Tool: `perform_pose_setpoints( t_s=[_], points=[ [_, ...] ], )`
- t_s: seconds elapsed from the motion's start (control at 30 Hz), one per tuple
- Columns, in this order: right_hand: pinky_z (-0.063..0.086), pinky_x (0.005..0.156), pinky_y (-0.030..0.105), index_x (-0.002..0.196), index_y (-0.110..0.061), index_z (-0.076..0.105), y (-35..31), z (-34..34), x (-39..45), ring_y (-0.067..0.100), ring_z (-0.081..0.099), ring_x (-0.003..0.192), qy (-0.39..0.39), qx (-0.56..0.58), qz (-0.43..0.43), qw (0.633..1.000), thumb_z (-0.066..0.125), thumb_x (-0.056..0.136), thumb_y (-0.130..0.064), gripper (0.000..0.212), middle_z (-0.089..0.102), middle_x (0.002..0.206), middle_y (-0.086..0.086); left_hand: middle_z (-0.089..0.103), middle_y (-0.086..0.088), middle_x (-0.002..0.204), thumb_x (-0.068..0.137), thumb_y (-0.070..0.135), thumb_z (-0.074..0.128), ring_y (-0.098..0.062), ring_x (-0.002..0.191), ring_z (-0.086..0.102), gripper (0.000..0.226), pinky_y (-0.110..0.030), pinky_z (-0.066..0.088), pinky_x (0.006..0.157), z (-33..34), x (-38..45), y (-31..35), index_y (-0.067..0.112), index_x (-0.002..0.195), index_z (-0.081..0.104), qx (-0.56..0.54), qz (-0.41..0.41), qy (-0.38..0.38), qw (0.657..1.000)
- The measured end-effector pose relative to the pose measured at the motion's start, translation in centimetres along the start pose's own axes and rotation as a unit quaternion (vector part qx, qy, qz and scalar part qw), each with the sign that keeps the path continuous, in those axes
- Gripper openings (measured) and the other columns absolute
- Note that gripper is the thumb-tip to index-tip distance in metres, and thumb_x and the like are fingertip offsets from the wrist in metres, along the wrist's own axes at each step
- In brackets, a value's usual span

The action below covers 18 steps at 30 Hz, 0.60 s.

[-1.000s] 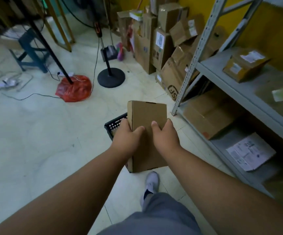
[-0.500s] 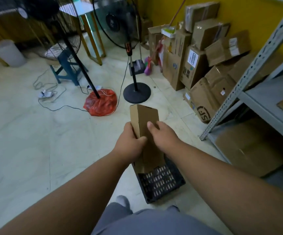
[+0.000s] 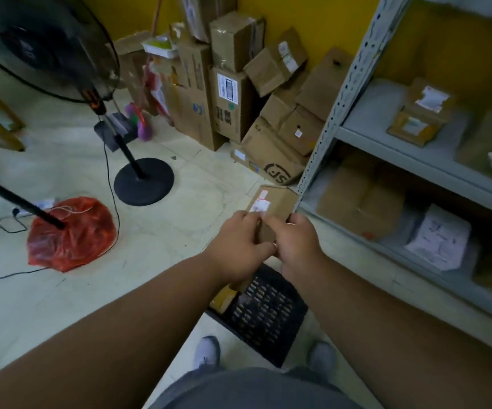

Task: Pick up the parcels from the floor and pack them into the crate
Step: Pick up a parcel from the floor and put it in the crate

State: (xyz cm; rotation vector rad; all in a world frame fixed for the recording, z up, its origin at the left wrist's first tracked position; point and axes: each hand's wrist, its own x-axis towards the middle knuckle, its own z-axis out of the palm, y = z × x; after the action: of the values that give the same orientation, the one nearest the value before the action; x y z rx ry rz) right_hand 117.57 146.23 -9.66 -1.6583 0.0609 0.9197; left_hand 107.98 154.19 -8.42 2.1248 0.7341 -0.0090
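Both hands hold one brown box (image 3: 271,212) above the black crate (image 3: 268,314): the left hand (image 3: 239,246) grips its left side and the right hand (image 3: 295,243) grips its right. The crate sits on the floor (image 3: 156,237) between two shoes, close to the grey shelf (image 3: 386,137), with open floor on the left. The box has a white and red label, too blurry to read, and a box by the wall (image 3: 271,160) shows "JS".

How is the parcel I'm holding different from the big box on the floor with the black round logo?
The held parcel is up in the air above the black crate, in the grip of the left hand and right hand; the logo box rests on the floor among the stacked boxes. The held parcel looks smaller. It carries a white and red label, while the logo box shows a black round print. Both are brown cardboard.
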Motion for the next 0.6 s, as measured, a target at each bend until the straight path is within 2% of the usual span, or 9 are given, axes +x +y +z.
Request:
perform_pose_setpoints(
  t_s=[0.1,0.17,0.2,0.27,0.3,0.4,0.5,0.53,0.6],
  points=[
    [0.062,0.077,0.048,0.105,-0.02,0.064,0.3,0.1,-0.3,0.025,0.073,0.086,0.09,-0.003,-0.01,0.996,0.072,0.059,-0.028,0.047,0.074,0.098,0.005,0.051,0.001,0.132,0.087,0.047,0.054,-0.018,0.116,0.054,0.048,-0.041,0.048,0.099,-0.5,0.4,-1.0,0.029,0.132,0.06,-0.084,-0.024,-0.046,0.995],
    [0.062,0.075,0.046,0.102,-0.026,0.057,0.4,-0.8,-0.6,0.023,0.071,0.087,0.134,-0.026,-0.023,0.99,0.069,0.061,-0.031,0.044,0.071,0.098,0.003,0.052,-0.002,0.131,0.093,0.034,0.057,-0.017,0.103,0.062,0.034,-0.038,0.058,0.086,-0.2,0.7,-1.4,0.025,0.125,0.063,-0.125,-0.027,0.009,0.992],
    [0.062,0.071,0.043,0.101,-0.028,0.053,0.3,-1.3,-0.8,0.022,0.071,0.086,0.143,-0.029,-0.029,0.989,0.069,0.062,-0.031,0.043,0.069,0.098,0.002,0.053,-0.003,0.131,0.093,0.032,0.058,-0.016,0.103,0.062,0.035,-0.036,0.059,0.084,-0.2,1.1,-1.5,0.026,0.127,0.061,-0.125,-0.032,0.041,0.991],
    [0.061,0.06,0.035,0.104,-0.03,0.048,0.2,-2.3,-0.9,0.02,0.072,0.083,0.144,-0.018,-0.037,0.989,0.071,0.066,-0.029,0.044,0.069,0.099,0.002,0.05,-0.003,0.137,0.093,0.037,0.058,-0.02,0.118,0.055,0.049,-0.04,0.05,0.098,-0.4,2.1,-1.7,0.032,0.14,0.049,-0.103,-0.06,0.085,0.989],
    [0.059,0.058,0.032,0.109,-0.03,0.047,0.2,-2.7,-1.0,0.019,0.072,0.082,0.14,-0.009,-0.037,0.989,0.072,0.068,-0.027,0.047,0.069,0.1,0.001,0.05,-0.002,0.139,0.093,0.041,0.058,-0.02,0.12,0.054,0.057,-0.037,0.047,0.097,-0.4,2.6,-1.7,0.033,0.147,0.041,-0.112,-0.086,0.087,0.986],
    [0.058,0.056,0.031,0.123,-0.031,0.042,0.4,-3.9,-1.3,0.016,0.073,0.083,0.129,0.002,-0.034,0.991,0.071,0.073,-0.026,0.058,0.069,0.102,-0.002,0.063,0.009,0.116,0.095,0.05,0.055,-0.007,0.09,0.062,0.061,-0.026,0.049,0.073,0.0,3.2,-1.1,0.033,0.15,0.037,-0.203,-0.14,0.029,0.969],
    [0.054,0.055,0.026,0.128,-0.03,0.037,0.6,-4.9,-1.6,0.012,0.07,0.081,0.143,-0.051,-0.047,0.987,0.063,0.087,-0.02,0.05,0.066,0.1,-0.008,0.071,0.003,0.11,0.092,0.05,0.059,-0.018,0.09,0.072,0.052,-0.042,0.06,0.081,1.1,3.0,-0.1,0.027,0.138,0.051,-0.251,-0.173,0.011,0.952],
    [0.055,0.056,0.027,0.13,-0.028,0.037,0.7,-5.1,-1.5,0.013,0.069,0.081,0.148,-0.064,-0.052,0.986,0.061,0.09,-0.017,0.048,0.065,0.101,-0.008,0.072,0.004,0.106,0.091,0.048,0.061,-0.018,0.086,0.074,0.049,-0.042,0.062,0.078,1.6,3.0,0.2,0.025,0.134,0.054,-0.259,-0.177,0.017,0.949],
    [0.061,0.068,0.037,0.133,-0.019,0.04,0.7,-5.3,-1.1,0.02,0.07,0.09,0.158,-0.101,-0.068,0.98,0.061,0.092,-0.018,0.047,0.065,0.113,0.0,0.071,0.008,0.097,0.092,0.045,0.062,-0.009,0.072,0.073,0.039,-0.03,0.06,0.06,2.4,3.0,0.9,0.024,0.124,0.056,-0.254,-0.157,0.037,0.954]
  ],
)
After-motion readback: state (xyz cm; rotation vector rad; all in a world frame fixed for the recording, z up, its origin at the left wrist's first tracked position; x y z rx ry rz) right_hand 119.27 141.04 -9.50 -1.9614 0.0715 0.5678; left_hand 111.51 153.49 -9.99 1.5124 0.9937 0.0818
